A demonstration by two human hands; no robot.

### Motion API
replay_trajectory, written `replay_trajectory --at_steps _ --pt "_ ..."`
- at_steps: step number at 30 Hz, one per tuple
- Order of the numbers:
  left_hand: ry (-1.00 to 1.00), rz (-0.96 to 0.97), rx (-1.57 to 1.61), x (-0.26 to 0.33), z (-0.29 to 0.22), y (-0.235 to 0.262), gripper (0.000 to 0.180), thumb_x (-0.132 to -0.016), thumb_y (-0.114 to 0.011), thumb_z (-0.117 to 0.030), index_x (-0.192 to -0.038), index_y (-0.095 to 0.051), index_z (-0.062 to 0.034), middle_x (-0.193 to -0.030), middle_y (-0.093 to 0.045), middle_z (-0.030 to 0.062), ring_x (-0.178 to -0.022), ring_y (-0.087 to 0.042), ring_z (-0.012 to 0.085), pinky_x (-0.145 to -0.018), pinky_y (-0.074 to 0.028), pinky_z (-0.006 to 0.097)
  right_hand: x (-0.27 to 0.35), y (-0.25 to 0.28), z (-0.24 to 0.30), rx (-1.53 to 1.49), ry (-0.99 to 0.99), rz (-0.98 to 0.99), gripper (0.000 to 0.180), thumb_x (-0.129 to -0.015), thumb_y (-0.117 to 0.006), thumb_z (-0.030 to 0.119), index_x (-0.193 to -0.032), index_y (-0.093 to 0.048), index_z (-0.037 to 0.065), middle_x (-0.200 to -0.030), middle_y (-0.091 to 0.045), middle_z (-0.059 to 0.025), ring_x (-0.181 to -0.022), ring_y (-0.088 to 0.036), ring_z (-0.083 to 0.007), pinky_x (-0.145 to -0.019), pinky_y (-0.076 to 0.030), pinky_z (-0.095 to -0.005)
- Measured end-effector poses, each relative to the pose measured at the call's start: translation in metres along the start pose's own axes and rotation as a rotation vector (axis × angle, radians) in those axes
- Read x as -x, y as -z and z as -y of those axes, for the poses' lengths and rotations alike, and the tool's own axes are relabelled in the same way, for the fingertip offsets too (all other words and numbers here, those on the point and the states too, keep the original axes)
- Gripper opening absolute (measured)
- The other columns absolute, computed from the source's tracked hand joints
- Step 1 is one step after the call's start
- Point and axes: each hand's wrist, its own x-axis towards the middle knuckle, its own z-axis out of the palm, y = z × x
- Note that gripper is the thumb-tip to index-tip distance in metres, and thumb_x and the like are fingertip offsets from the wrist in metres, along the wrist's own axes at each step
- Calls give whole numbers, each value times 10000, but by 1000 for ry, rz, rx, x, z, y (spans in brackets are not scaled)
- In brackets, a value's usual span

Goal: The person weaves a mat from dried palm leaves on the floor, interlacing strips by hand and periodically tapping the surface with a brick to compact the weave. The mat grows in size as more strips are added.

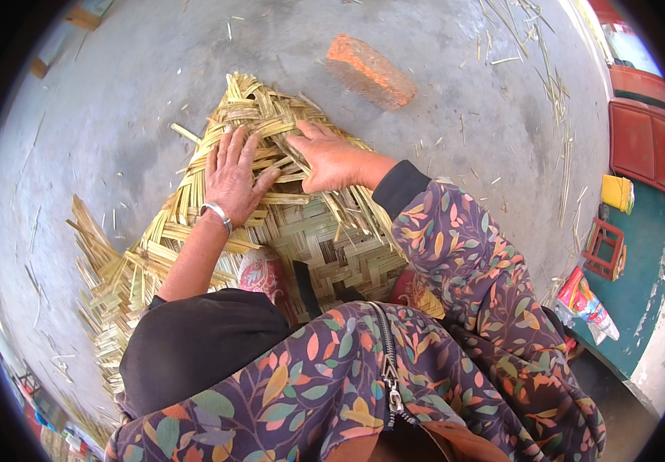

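Note:
A mat of flat, yellow-green plant strips, perhaps bamboo or reed, lies in front of me. Its woven sheet [332,246] spreads under my feet, and its far end is folded into a pointed corner [251,96]. My left hand [232,173], with a silver bangle at the wrist, rests flat on the corner's left side, fingers spread. From the right, my right hand [336,160] grips the corner's right edge, its fingers bent round loose strips [290,154]. A dark gap shows between the hands. What lies beneath the right fingers is hidden.
Beyond the corner, an orange-red brick [371,71] lies on the grey concrete floor. Loose strips [563,146] are scattered at the right. Farther right are a red padded seat [648,146], a small red-brown frame [604,248] and a colourful plastic packet [585,304]. My patterned shoe [263,277] stands on the mat.

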Motion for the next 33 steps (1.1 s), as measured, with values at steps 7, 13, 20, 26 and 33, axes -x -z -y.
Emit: replay_trajectory --at_steps 7,13,20,26,33 --pt "-74 52 42 5 16 -1 733 -903 -660 -442 -1522 -364 -184 -1607 -275 112 -1504 -195 337 -1222 -139 494 -12 -6 3 17 -4 62 931 -712 -714 287 -1486 -319 -46 -1556 -180 -369 -1465 -178 -488 -1201 -232 -461" --pt "-100 55 130 -1 27 -1 762 -877 -697 -392 -1524 -355 -178 -1611 -264 113 -1504 -186 350 -1226 -129 493 -21 10 -2 19 43 133 960 -689 -736 293 -1482 -316 -49 -1548 -151 -398 -1468 -156 -499 -1207 -219 -454" --pt "-80 145 -65 7 13 -2 892 -809 -755 -384 -1546 -299 -170 -1629 -209 121 -1517 -137 341 -1232 -98 490 -16 25 1 -9 38 227 1004 -665 -758 311 -1488 -311 -48 -1552 -144 -395 -1467 -179 -490 -1203 -227 -441" --pt "-60 48 60 18 15 -1 1016 -735 -804 -452 -1548 -283 -137 -1627 -221 124 -1516 -146 345 -1230 -96 502 -13 14 6 1 80 149 1002 -673 -751 312 -1508 -305 -15 -1554 -167 -375 -1465 -188 -485 -1193 -242 -450" --pt "-108 -105 153 23 23 -14 831 -855 -697 -498 -1519 -352 -137 -1606 -278 110 -1504 -190 343 -1220 -151 499 -6 -8 2 -32 41 29 949 -745 -708 243 -1553 -253 40 -1605 -106 -313 -1493 -150 -445 -1207 -215 -432"
